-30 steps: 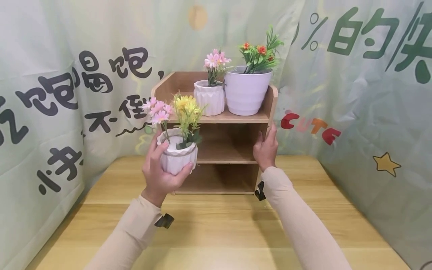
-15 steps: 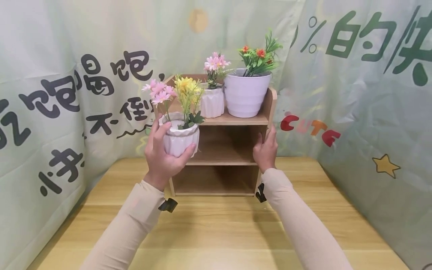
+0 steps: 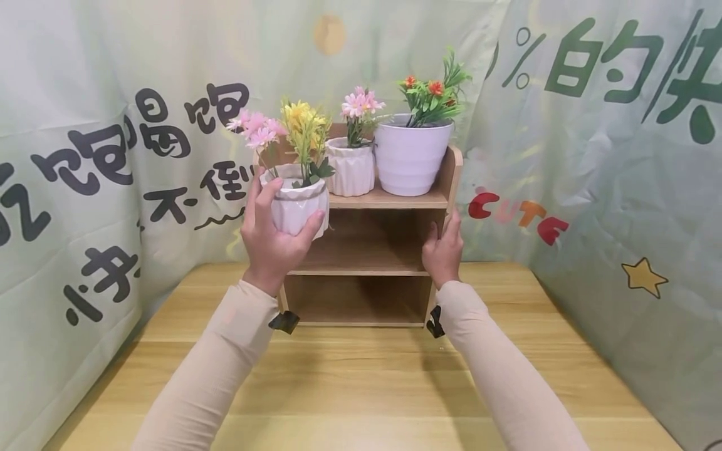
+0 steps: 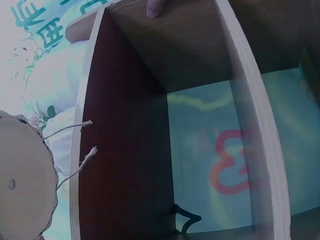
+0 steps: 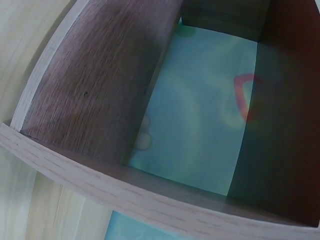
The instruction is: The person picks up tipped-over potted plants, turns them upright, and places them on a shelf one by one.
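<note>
My left hand (image 3: 271,247) grips a small white fluted flowerpot (image 3: 301,203) with pink and yellow artificial flowers. It is raised in front of the left end of the top of a wooden shelf (image 3: 366,252). The left wrist view catches the pot's round underside (image 4: 22,170) and two short strings hanging from it. My right hand (image 3: 444,250) holds the shelf's right side panel, thumb on the inner side; its other fingers are partly hidden by the panel. A thumb tip (image 4: 155,7) shows inside the middle compartment in the left wrist view.
On the shelf's top stand another small white pot (image 3: 351,169) with pink flowers and a larger white pot (image 3: 414,156) with red-orange flowers. The shelf rests on a wooden table (image 3: 361,382). Printed curtains (image 3: 598,163) hang behind and on both sides.
My left hand has lifted the flowerpot from in front of the middle compartment up to the top board's height, lately a little leftward. The right hand keeps its hold on the side panel.
</note>
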A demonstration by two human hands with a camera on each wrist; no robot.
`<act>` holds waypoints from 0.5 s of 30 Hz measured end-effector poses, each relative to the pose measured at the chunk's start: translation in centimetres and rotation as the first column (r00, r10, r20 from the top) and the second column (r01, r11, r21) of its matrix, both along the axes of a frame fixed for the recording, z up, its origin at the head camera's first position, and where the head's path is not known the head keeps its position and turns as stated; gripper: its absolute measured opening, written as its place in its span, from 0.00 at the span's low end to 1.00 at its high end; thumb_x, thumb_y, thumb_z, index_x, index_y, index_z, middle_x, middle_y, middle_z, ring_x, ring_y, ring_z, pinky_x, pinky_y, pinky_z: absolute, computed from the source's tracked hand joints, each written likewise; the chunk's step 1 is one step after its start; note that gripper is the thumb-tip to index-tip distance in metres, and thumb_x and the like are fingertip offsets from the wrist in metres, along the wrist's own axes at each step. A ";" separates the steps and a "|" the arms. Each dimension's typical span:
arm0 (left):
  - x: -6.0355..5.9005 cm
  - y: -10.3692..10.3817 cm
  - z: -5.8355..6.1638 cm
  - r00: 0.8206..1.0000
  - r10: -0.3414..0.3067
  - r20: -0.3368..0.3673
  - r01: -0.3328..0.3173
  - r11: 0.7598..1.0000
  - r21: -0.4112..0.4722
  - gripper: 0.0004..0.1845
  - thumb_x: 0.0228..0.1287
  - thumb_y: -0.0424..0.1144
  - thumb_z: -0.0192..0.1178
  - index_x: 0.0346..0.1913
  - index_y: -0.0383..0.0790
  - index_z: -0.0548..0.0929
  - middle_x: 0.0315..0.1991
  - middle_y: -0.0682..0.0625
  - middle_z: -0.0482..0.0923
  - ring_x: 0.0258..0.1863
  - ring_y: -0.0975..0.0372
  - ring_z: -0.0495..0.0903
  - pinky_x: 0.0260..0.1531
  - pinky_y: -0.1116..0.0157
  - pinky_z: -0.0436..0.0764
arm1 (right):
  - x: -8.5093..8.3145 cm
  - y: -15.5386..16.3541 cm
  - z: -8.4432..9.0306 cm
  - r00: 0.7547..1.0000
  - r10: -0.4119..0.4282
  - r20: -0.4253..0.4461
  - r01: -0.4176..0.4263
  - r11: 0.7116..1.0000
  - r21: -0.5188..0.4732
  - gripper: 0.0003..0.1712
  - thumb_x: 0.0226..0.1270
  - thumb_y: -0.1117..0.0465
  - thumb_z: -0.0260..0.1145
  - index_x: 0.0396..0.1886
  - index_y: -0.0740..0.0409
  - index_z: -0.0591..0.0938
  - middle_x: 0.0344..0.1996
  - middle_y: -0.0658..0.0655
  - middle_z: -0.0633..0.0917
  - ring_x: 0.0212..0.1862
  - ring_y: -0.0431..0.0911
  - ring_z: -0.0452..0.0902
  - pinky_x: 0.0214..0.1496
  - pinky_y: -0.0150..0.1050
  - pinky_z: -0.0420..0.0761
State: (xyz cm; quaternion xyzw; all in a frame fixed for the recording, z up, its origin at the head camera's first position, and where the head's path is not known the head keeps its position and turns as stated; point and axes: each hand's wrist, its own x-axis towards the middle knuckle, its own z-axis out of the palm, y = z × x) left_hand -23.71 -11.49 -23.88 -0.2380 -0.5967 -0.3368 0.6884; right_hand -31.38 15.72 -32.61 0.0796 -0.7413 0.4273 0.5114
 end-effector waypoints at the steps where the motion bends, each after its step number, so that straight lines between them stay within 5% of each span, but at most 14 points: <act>1: -0.2 0.0 0.1 1.000 0.002 -0.001 -0.002 1.000 0.002 0.31 0.47 0.52 0.69 0.53 0.42 0.73 0.59 0.28 0.71 0.58 0.42 0.73 0.48 0.46 0.78 | 0.0 0.0 0.0 1.000 0.003 0.005 -0.003 1.000 0.000 0.28 0.70 0.67 0.56 0.67 0.64 0.61 0.51 0.73 0.76 0.53 0.66 0.75 0.57 0.58 0.73; 11: -1.7 0.0 1.5 0.999 0.036 -0.005 -0.036 0.999 -0.020 0.30 0.47 0.51 0.69 0.53 0.44 0.73 0.59 0.28 0.71 0.56 0.45 0.76 0.38 0.46 0.82 | 0.1 0.0 0.1 1.000 0.011 0.019 -0.011 1.000 -0.004 0.28 0.71 0.66 0.56 0.67 0.63 0.60 0.52 0.73 0.76 0.55 0.65 0.75 0.59 0.58 0.72; 15: -2.4 0.0 1.7 0.999 0.047 0.002 -0.047 0.999 -0.021 0.30 0.48 0.52 0.69 0.53 0.44 0.73 0.60 0.29 0.71 0.58 0.45 0.74 0.44 0.46 0.80 | 0.1 0.0 0.2 1.000 0.006 0.024 -0.006 1.000 -0.007 0.28 0.71 0.66 0.56 0.67 0.63 0.61 0.51 0.73 0.76 0.55 0.65 0.75 0.58 0.58 0.72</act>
